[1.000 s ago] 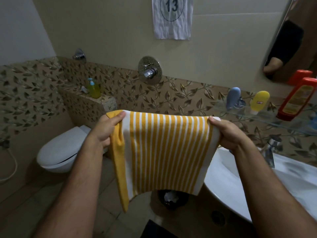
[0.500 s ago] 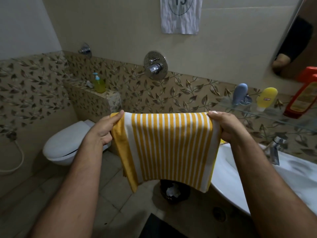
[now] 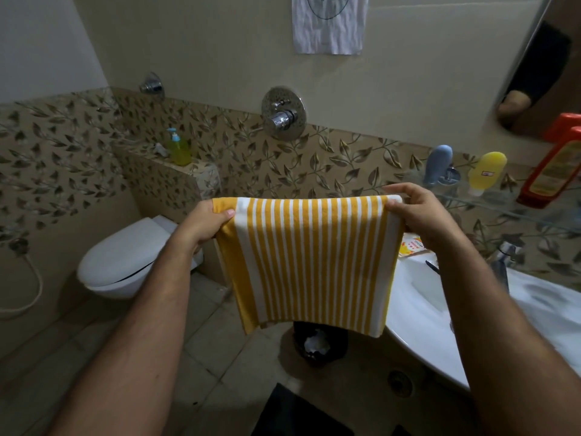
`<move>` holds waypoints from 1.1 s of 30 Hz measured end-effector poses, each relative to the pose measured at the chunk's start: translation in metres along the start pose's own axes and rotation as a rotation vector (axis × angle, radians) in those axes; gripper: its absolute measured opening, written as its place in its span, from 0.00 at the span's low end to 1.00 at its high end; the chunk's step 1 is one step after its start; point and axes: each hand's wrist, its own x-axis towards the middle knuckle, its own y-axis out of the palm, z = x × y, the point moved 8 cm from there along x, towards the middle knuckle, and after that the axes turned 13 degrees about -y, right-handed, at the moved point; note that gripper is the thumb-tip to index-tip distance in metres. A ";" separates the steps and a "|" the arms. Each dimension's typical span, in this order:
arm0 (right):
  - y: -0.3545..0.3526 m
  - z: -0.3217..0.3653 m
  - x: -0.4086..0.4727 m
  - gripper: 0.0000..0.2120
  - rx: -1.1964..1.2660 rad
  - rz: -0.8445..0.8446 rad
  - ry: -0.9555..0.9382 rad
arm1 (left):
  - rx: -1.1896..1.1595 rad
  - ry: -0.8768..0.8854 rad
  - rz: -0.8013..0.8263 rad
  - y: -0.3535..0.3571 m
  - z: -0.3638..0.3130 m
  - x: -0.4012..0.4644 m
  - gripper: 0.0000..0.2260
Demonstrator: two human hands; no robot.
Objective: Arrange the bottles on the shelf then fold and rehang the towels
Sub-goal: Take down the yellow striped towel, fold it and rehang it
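A yellow and white striped towel (image 3: 311, 262) hangs folded in front of me, stretched flat between both hands. My left hand (image 3: 204, 223) pinches its top left corner with thumb over the fold. My right hand (image 3: 415, 212) pinches the top right corner. On the glass shelf (image 3: 534, 212) at the right stand a blue bottle (image 3: 437, 163), a yellow bottle (image 3: 485, 171) and a red-orange bottle (image 3: 553, 171), the last cut by the frame edge.
A white sink (image 3: 440, 335) with a chrome tap (image 3: 503, 262) lies under the shelf. A closed toilet (image 3: 125, 259) stands at left, a green soap dispenser (image 3: 177, 147) on the ledge behind it. A black bin (image 3: 317, 344) sits on the floor below the towel.
The towel's lower edge has come up and evened out, so it hangs shorter and squarer. Both hands still hold its top corners. My view has tilted down a little.
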 end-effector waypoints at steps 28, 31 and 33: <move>-0.009 0.004 0.014 0.20 -0.142 -0.116 -0.051 | 0.073 0.257 -0.164 -0.018 -0.043 -0.004 0.25; -0.014 0.017 0.017 0.17 -0.469 -0.145 -0.173 | 0.195 0.287 -0.317 -0.021 -0.052 -0.011 0.21; -0.014 0.025 0.018 0.14 -0.552 -0.165 -0.244 | 0.260 0.304 -0.396 -0.024 -0.058 -0.017 0.22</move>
